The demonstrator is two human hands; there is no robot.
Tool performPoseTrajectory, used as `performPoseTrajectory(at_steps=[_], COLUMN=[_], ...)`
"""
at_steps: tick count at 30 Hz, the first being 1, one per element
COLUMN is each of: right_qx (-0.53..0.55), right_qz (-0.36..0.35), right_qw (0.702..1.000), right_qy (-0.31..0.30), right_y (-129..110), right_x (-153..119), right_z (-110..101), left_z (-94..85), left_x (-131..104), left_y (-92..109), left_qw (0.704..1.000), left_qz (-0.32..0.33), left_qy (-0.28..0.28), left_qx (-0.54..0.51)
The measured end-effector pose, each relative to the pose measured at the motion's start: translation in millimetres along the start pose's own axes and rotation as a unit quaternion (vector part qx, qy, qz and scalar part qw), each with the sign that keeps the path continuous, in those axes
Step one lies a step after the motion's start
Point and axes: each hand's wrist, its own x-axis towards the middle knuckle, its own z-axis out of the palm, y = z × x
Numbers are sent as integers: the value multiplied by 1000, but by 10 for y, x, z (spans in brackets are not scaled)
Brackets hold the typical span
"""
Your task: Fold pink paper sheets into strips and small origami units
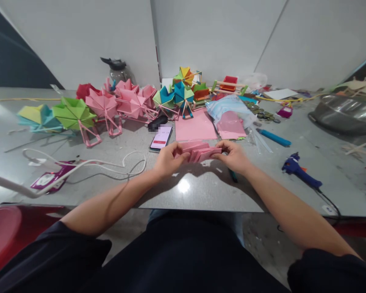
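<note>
Folded pink paper (198,151) is held just above the table between both hands, its pleats standing side by side. My left hand (171,158) pinches its left end between thumb and fingers. At the right end, my right hand (234,156) grips it the same way. Behind the hands lie a flat pink sheet (195,125) and a clear plastic bag (228,109) with more pink paper (231,125). A phone (161,137) with a lit screen rests beyond my left hand. Under my right wrist, a dark green stick-like object (232,176) is partly hidden.
Folded paper wheels in pink (131,101), green (74,114) and blue-yellow (41,118) stand along the back left. A blue glue gun (301,171), a blue cutter (273,137) and a metal basin (347,116) lie right. White cable (100,162) and a purple power strip (53,179) are left.
</note>
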Motion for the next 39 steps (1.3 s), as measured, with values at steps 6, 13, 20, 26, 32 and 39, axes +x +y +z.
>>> performPoseTrajectory(at_steps=[6,13,20,26,32,39], right_qx=[13,63,34,-8,-112,-181], right_qz=[11,28,39,22,-54,-108], right_qw=[1000,997,998,999,989,968], right_qy=[-11,-37,-29,-45,-79,-138], right_y=[-25,-3,26,96,85,47], right_x=[7,-6,25,10,-66,-139], right_z=[-44,63,-36,82,204,302], left_z=[0,41,69,70,151,224], left_x=[-21,-64,-26,-60,-84,-116], left_y=[20,108,-61,-54,-65,-174], left_qw=[999,997,999,997,989,975], left_qz=[9,-1,28,72,73,105], left_qy=[-30,-52,30,-12,-119,-184], left_qx=[-42,-65,-27,-21,46,62])
